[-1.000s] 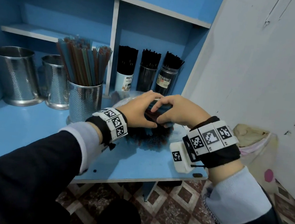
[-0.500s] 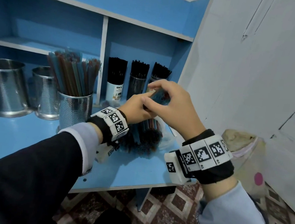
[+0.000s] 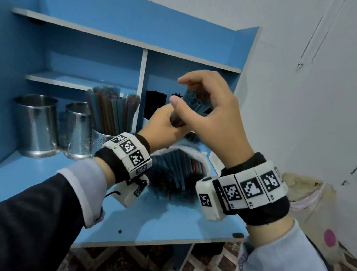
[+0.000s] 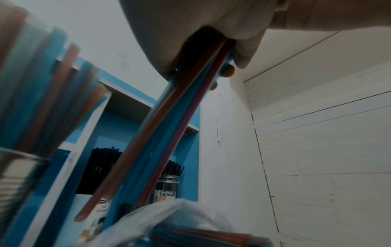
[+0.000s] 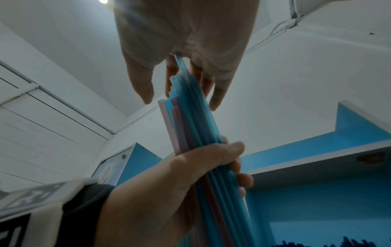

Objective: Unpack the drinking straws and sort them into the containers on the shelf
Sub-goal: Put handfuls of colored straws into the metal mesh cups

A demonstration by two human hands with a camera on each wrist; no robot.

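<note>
A bundle of blue, red and purple straws (image 3: 194, 99) stands upright above the blue table (image 3: 163, 220). My left hand (image 3: 168, 123) grips its middle, fingers wrapped round it (image 5: 190, 167). My right hand (image 3: 182, 92) curls over the top ends, thumb and fingers round them (image 5: 184, 50). The bundle's lower ends (image 4: 169, 125) hang just above the open clear plastic bag (image 3: 178, 166), which lies on the table with more coloured straws in it. A perforated steel cup (image 3: 103, 142) to the left holds coloured straws (image 3: 111, 107).
Two empty steel cups (image 3: 34, 123) (image 3: 77, 128) stand at the left of the table. Containers of black straws (image 3: 153, 101) sit in the right shelf bay behind my hands. A white wall is close on the right, with a bag (image 3: 312, 202) on the floor below it.
Both hands have lifted the straw bundle up out of the bag and turned it from lying to upright. The head view has tilted upward.
</note>
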